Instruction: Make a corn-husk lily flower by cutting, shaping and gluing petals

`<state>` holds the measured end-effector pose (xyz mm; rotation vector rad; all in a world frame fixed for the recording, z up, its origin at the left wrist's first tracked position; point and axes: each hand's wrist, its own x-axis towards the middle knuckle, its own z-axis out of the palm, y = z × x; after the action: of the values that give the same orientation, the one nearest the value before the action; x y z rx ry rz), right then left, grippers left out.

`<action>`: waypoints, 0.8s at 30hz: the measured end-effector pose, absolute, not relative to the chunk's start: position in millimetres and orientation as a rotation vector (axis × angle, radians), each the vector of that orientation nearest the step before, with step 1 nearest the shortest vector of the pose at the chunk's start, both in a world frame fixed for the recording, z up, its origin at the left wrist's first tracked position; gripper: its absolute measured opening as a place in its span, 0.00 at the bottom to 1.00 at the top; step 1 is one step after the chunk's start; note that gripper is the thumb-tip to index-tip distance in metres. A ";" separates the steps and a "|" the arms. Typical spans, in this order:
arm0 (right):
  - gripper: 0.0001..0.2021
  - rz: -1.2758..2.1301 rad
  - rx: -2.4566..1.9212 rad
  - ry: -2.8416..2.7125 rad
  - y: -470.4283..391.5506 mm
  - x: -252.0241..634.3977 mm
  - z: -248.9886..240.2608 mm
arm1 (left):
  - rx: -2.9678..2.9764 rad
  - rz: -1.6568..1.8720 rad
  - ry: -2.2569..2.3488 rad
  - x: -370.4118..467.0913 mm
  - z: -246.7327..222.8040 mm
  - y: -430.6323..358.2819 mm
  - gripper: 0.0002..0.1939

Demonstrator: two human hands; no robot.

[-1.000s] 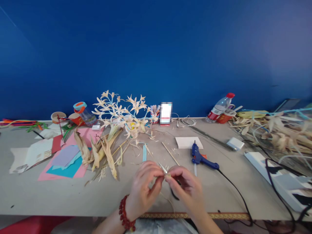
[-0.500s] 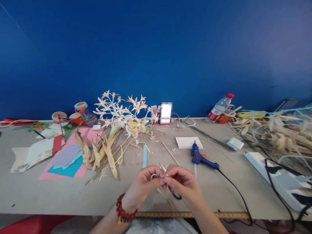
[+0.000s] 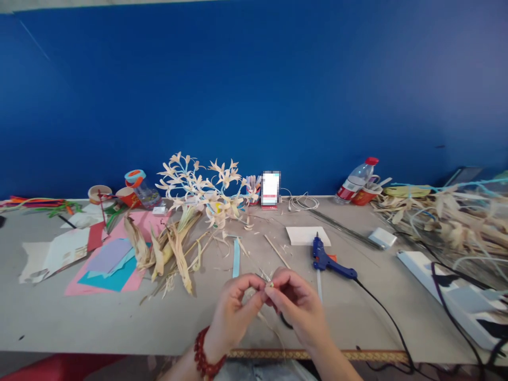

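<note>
My left hand (image 3: 238, 307) and my right hand (image 3: 299, 307) meet above the table's front part, fingertips touching. Both are closed in a pinch around a small pale strip (image 3: 270, 284), like a bit of husk, mostly covered by the fingers. Under my hands lie scissors, of which a dark handle (image 3: 286, 321) shows; the rest is largely hidden. A thin pale fibre (image 3: 273, 330) hangs or lies below the fingers. Just beyond my left hand is a light blue strip (image 3: 236, 256). Right of my right hand rests a blue glue gun (image 3: 327, 260).
Dried corn husks (image 3: 174, 248) and coloured paper (image 3: 107, 280) lie left. Husk flowers on blue stems (image 3: 206, 190) stand at the back, near a phone (image 3: 270, 188). On the right are a tilted bottle (image 3: 355, 180), a husk pile (image 3: 448, 217) and a white power strip (image 3: 444, 296) with cables.
The view has tilted up slightly. My fingertips have drawn closer around the strip, and the pale loop that showed by my left fingers is no longer visible.
</note>
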<state>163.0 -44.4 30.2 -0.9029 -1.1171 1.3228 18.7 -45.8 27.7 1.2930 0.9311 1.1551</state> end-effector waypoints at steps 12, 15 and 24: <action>0.09 1.397 -0.904 -1.151 -42.9 166.2 32.6 | 1.048 1.158 0.890 19.3 23.4 -48.1 0.12; 0.10 1.359 -0.954 -1.140 -45.8 162.2 33.3 | 1.216 1.233 1.012 18.6 22.8 -50.0 0.09; 0.11 1.285 -0.992 -1.018 -50.5 155.9 30.0 | 1.458 1.281 1.199 21.9 26.6 -53.3 0.05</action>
<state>155.9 -50.5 30.0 -0.9921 -1.0178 1.2855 21.9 -53.3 26.6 1.4579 1.1994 1.2812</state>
